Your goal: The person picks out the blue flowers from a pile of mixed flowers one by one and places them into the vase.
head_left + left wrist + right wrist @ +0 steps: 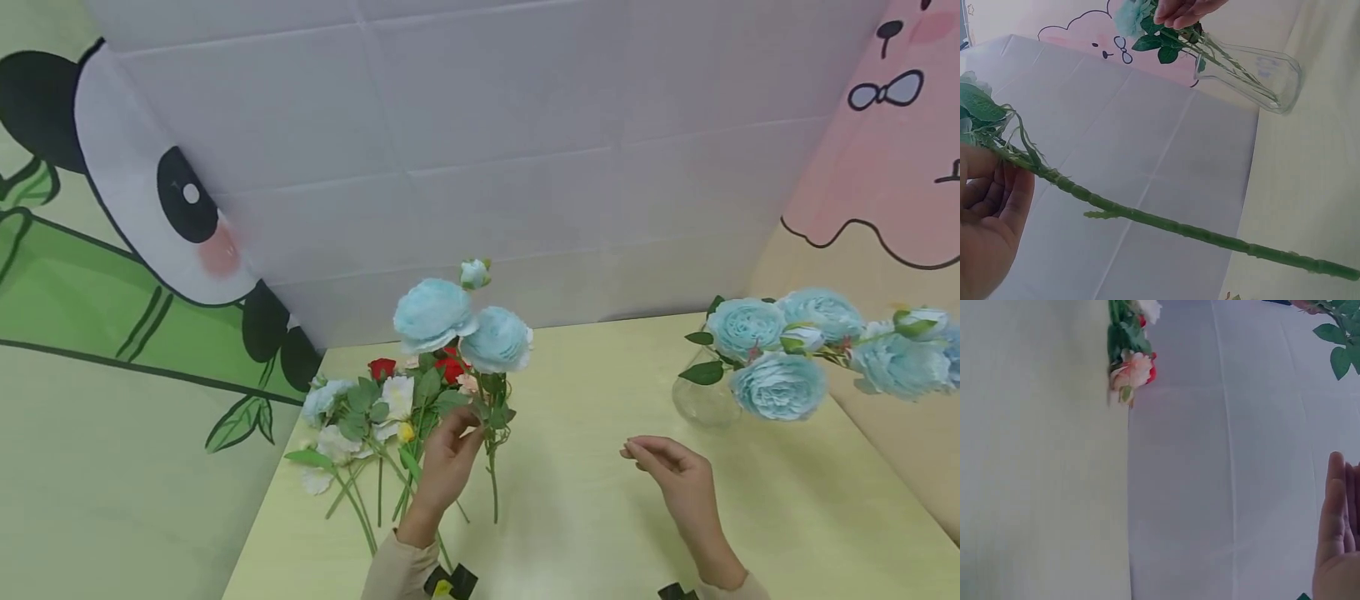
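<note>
A light blue artificial flower [433,315], with two full blooms and a small bud, stands upright in my left hand [450,458]. Thumb and fingers pinch its green stem [1185,230] just below the leaves, and the lower stem hangs free. Over the table's right half, my right hand [678,479] is raised with nothing in it; its fingers look nearly straight in the right wrist view. Beyond that hand a clear glass vase [701,404] holds more blue flowers [780,385], which lean out to the right. Their stems show through the glass in the left wrist view.
Loose artificial flowers [397,397] in red, white, yellow, pink and blue lie in a pile on the left of the pale table [570,500]. A white wall covering [510,208] rises behind the table, with cartoon-printed walls at both sides.
</note>
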`<state>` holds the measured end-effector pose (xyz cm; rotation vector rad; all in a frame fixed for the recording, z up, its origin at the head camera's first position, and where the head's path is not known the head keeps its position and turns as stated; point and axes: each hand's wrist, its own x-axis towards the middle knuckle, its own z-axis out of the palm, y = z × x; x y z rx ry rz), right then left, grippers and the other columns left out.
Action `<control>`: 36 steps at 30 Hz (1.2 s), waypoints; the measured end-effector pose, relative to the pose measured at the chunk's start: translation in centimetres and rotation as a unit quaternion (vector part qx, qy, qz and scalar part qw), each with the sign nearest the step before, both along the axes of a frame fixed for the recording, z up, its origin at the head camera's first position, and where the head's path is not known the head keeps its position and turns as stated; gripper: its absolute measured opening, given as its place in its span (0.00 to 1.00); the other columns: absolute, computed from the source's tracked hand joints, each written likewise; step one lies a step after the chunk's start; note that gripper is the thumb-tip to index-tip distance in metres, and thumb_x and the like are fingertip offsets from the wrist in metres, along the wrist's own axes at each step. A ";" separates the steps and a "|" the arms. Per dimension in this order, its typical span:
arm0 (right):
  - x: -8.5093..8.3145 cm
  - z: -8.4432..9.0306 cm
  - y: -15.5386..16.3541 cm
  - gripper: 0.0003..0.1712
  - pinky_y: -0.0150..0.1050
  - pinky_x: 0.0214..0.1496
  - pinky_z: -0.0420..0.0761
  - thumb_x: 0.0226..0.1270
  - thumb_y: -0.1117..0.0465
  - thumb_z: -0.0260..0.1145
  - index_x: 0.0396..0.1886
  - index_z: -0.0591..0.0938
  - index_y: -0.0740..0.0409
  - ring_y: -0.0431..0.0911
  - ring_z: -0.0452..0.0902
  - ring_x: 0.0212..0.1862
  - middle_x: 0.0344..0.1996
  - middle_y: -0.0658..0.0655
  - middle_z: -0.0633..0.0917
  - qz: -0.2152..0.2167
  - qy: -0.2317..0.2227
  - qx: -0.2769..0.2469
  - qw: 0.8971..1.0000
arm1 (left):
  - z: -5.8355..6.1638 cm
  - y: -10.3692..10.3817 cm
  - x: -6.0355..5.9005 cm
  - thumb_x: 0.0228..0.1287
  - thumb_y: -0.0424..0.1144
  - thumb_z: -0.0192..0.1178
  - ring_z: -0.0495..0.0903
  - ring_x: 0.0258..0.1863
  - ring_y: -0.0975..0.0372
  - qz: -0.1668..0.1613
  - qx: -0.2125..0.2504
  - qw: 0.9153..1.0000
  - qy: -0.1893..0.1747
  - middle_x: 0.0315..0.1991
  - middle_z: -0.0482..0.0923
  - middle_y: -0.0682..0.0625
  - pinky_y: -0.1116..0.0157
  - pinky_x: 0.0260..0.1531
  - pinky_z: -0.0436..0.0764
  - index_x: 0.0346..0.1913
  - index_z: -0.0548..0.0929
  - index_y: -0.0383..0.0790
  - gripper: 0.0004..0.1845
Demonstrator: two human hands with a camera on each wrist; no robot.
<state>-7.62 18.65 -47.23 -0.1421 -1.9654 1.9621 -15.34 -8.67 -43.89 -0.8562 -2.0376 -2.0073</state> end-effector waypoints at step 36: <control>-0.8 8.1 -6.3 0.19 0.32 0.51 0.79 0.56 0.76 0.62 0.50 0.77 0.73 0.37 0.77 0.54 0.50 0.42 0.82 0.219 0.207 0.072 0.951 | -0.3 0.2 0.7 0.65 0.25 0.49 0.75 0.44 0.73 -0.114 -0.054 0.991 0.036 0.39 0.73 0.34 0.69 0.43 0.80 0.43 0.73 0.25 0.07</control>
